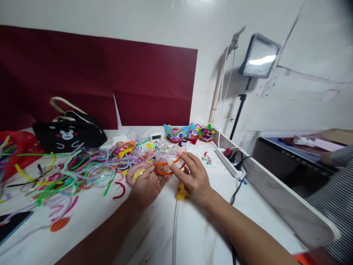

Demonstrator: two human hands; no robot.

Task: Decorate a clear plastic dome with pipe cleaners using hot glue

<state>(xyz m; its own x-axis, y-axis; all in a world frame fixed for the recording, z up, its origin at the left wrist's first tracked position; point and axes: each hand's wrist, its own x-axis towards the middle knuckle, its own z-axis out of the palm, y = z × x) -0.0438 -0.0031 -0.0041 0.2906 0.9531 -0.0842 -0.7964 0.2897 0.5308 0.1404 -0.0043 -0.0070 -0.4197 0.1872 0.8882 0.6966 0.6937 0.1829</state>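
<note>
My left hand grips a round, clear plastic shell from below and the left, its fingers curled under the edge. An orange pipe cleaner runs along the near rim of this shell. On the right side, my right hand presses its fingertips against the orange strip and pinches the rim. Just below the hands lies a yellow glue gun, partly covered by my right hand, with a pale cord trailing toward me. Behind my left hand is a coil of pink and yellow pipe cleaners.
A tangle of colourful pipe cleaners spreads over the left. Several decorated animal-like balls stand at the back beside a small digital clock. A power strip lies along the right ledge. A black bag stands back left; another person's striped sleeve shows far right.
</note>
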